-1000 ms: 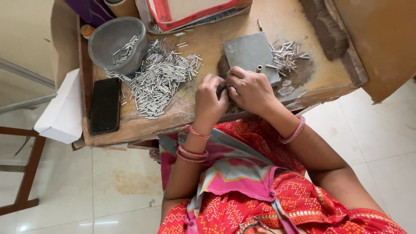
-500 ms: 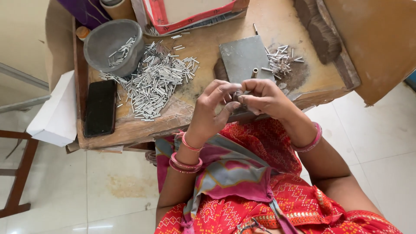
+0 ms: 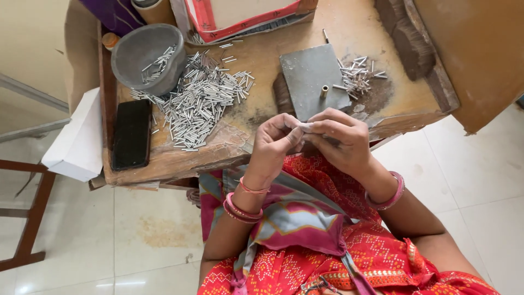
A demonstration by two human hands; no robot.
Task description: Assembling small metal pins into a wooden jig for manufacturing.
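Note:
My left hand point(image 3: 277, 143) and my right hand point(image 3: 338, 138) meet at the near edge of a worn wooden work table point(image 3: 256, 117). Their fingertips pinch a small pale piece point(image 3: 304, 127) between them; its kind is too small to tell. Just beyond the hands lies a grey metal plate point(image 3: 312, 82) with a short upright tube point(image 3: 323, 91) standing on it. A big pile of thin silver tubes point(image 3: 202, 98) spreads left of the plate. A smaller heap of tubes point(image 3: 357, 75) lies to its right.
A grey bowl point(image 3: 143, 54) with a few tubes stands at the table's far left. A black phone point(image 3: 132, 134) lies by the left edge, next to a white box point(image 3: 76, 143). A red-edged box point(image 3: 240, 13) sits at the back. A wooden frame point(image 3: 27, 218) stands on the tiled floor.
Both hands have drawn back from the metal plate toward my body and come together at the table edge. The short tube on the plate is now uncovered.

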